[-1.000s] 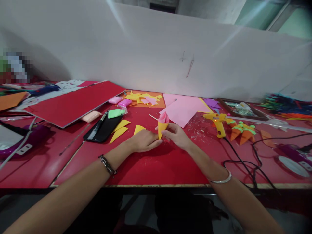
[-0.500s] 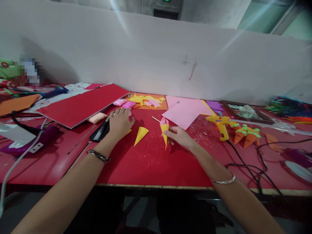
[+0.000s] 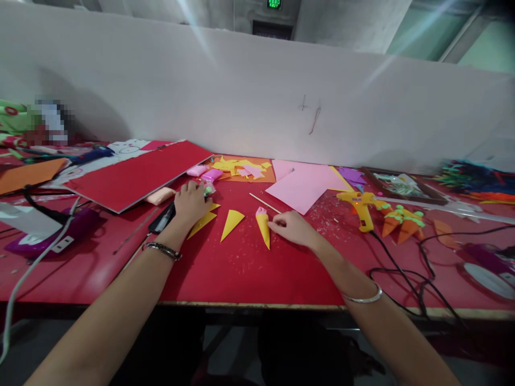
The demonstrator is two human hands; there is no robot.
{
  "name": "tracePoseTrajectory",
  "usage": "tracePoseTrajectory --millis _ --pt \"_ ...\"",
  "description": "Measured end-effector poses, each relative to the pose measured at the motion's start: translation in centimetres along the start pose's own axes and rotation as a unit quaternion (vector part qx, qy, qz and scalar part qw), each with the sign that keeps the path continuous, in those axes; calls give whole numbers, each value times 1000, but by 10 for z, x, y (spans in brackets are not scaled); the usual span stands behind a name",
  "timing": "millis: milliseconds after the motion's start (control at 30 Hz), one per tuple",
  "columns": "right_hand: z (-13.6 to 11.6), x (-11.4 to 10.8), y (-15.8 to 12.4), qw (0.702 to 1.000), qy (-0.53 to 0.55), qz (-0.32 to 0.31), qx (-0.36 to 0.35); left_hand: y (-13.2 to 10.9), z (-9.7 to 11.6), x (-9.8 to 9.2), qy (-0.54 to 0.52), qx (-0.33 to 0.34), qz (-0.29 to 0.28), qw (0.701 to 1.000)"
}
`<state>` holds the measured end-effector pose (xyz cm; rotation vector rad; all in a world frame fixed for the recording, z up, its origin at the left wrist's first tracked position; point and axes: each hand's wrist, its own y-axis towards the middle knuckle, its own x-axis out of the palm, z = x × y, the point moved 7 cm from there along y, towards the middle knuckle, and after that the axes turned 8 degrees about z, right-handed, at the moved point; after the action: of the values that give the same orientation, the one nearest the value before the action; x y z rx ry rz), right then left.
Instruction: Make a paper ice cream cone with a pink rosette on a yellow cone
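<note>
My left hand (image 3: 192, 201) is at the left of centre, fingers bent round a small clear packet (image 3: 208, 191) with something pale green in it. Under its wrist side lie yellow paper pieces (image 3: 204, 221), partly covered. Curled fingers of my right hand (image 3: 293, 228) touch the right edge of a yellow paper cone (image 3: 264, 228), which lies tilted on the table with pink stuff in its wide end. Between both hands is a flat-looking yellow paper wedge (image 3: 232, 223). A thin wooden stick (image 3: 263, 202) runs behind my right fingers.
Pink paper sheets (image 3: 302, 187) and yellow scraps (image 3: 231, 163) lie at the back. On the right are a yellow glue gun (image 3: 362, 209) with a cord and orange carrot shapes (image 3: 402, 222). A red board (image 3: 140, 174) and a black phone-like object (image 3: 161, 219) lie left.
My right hand has lowered the yellow cone leftward onto the table, and its fingers sit at the cone's edge. My left hand has closed round the packet and shifted slightly left, uncovering more yellow paper.
</note>
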<state>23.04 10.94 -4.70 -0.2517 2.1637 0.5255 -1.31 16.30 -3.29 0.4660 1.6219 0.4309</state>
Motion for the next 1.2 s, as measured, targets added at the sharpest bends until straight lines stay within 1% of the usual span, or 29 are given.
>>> tracePoseTrajectory --millis 100,233,300,367,467,533,600,667,733,800,867,933,1000,1100,1200 --pt "0 -3 0 1000 -11 17 1 1 -3 5 10 -5 -1 1000" --pt "1 -4 1 1000 -11 25 0 2 -4 8 5 0 36 999" --pt "0 -5 1 1000 -3 30 -1 3 -2 6 -14 10 54 998" --pt "-2 -6 2 999 13 36 -4 5 2 -1 -45 15 75 996" --pt "-8 -6 2 998 61 30 -11 4 19 -21 -95 32 108 989" --pt "-11 -3 1 997 79 11 -9 -2 42 -35 -130 99 117 980" --pt "-13 3 -2 998 48 -28 -10 -11 69 -46 -154 180 108 966" --pt "-16 9 -6 997 -20 -70 -19 -21 93 -51 -175 259 86 946" --pt "-18 11 -9 992 -85 -89 -28 -30 109 -53 -190 315 59 928" --pt "-19 11 -9 987 -128 -88 -31 -39 120 -52 -201 379 28 903" --pt "-17 9 -8 984 -151 -84 -29 -47 127 -51 -209 427 2 880" --pt "-15 8 -7 984 -156 -75 -28 -51 131 -49 -215 446 -15 869" --pt "-14 6 -6 985 -155 -62 -35 -52 133 -48 -215 445 -25 869" --pt "-15 3 -6 985 -156 -45 -49 -50 135 -47 -201 429 -23 881" --pt "-16 2 -6 985 -161 -44 -46 -48 135 -48 -166 416 -5 894"
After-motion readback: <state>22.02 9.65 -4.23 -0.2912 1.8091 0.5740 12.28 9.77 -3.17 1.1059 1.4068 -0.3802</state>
